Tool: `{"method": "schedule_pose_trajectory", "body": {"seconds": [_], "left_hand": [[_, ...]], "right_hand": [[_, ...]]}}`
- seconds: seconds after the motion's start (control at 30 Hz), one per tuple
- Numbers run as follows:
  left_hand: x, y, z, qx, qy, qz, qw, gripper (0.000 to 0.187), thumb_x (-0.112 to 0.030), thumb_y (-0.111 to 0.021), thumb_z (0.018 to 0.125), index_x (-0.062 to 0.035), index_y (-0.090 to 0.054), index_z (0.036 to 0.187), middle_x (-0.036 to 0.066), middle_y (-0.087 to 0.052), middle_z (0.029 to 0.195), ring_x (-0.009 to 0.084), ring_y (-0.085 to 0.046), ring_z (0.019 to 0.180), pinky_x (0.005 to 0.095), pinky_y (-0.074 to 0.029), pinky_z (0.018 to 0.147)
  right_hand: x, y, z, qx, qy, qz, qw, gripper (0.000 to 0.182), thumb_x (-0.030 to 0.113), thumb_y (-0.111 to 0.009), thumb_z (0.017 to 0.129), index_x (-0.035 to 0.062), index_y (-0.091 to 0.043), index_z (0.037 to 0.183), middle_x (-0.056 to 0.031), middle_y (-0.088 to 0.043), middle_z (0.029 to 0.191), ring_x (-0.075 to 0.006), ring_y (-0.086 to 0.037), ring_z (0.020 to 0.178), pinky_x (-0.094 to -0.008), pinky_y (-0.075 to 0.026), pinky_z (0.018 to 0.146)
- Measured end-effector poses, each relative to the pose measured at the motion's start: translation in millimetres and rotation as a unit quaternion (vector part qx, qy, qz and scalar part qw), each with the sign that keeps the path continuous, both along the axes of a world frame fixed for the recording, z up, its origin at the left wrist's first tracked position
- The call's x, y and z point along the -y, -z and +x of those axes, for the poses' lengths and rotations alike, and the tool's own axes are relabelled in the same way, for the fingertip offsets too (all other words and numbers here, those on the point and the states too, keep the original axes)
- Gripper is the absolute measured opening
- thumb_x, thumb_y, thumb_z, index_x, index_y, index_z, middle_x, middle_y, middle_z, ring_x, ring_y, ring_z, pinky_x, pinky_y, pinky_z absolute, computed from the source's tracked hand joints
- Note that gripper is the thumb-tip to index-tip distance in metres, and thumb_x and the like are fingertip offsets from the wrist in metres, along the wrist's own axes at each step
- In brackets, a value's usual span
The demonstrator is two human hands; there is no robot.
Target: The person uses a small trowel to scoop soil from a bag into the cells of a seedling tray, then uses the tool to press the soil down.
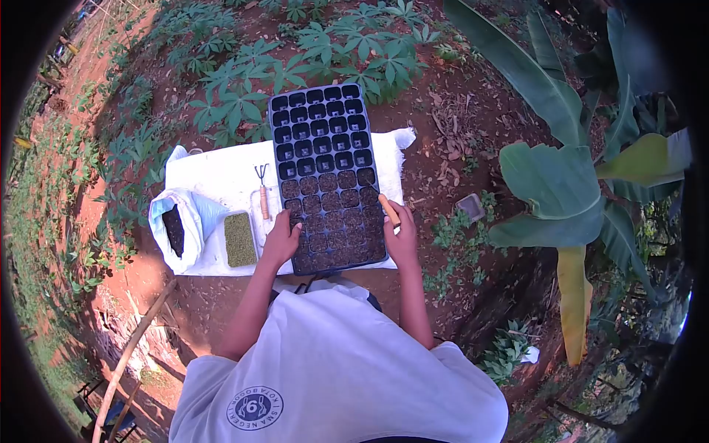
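A black seedling tray (325, 159) lies lengthwise in front of me. Its nearer cells hold dark soil, while the far rows show bare black plastic. My left hand (281, 241) grips the tray's left edge near the front. In my right hand (401, 238), beside the right edge, is a small wooden-handled garden tool (389, 211). Its handle tilts toward the soil-filled cells; the dark head is hard to make out against them. A small hand fork (264, 193) with a wooden handle lies left of the tray.
A white sheet (221, 171) is spread under the tray. On its left stand an open white sack (199, 229) of dark soil and a tub of greenish grains (239, 240). Leafy plants (317, 52) grow beyond, and a banana plant (550, 181) rises at right.
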State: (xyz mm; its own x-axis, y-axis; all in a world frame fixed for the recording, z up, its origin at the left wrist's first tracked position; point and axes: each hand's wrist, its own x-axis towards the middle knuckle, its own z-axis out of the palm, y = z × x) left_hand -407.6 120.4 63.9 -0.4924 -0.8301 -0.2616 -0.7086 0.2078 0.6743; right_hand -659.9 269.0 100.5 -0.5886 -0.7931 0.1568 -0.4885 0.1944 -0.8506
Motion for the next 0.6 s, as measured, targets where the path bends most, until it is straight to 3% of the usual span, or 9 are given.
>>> {"method": "schedule_pose_trajectory", "body": {"seconds": [0.27,0.43,0.6], "left_hand": [[-5.2,10.7,3.0,-0.016,0.002,-0.036,0.999,0.05,-0.021,-0.053,0.093,-0.0005,-0.036,0.135,0.022,-0.042,0.137,0.039,-0.045,0.126,0.0416,-0.037,0.105],[-3.9,6.6,5.0,-0.001,0.015,-0.036,0.999,0.053,-0.024,-0.05,0.092,0.0016,-0.035,0.136,0.022,-0.037,0.142,0.0414,-0.045,0.124,0.0446,-0.04,0.102],[-1.0,7.2,6.6,0.006,0.018,-0.044,0.999,0.053,-0.023,-0.051,0.092,0.0012,-0.035,0.136,0.022,-0.037,0.142,0.0422,-0.048,0.121,0.0457,-0.042,0.1]], "right_hand": [[6.5,2.0,1.3,0.008,-0.009,0.038,0.999,0.034,0.005,-0.054,0.088,0.0019,-0.054,0.122,-0.0153,-0.058,0.111,-0.0313,-0.058,0.104,-0.0371,-0.044,0.091],[10.8,-0.3,-1.5,-0.005,-0.004,0.001,1.0,0.034,0.008,-0.054,0.089,0.0017,-0.054,0.122,-0.0158,-0.057,0.11,-0.0317,-0.058,0.103,-0.0378,-0.045,0.089],[8.3,5.3,1.2,-0.009,-0.021,0.056,0.998,0.038,0.008,-0.054,0.089,0.002,-0.052,0.126,-0.0167,-0.056,0.114,-0.0332,-0.056,0.108,-0.0389,-0.043,0.093]]}}
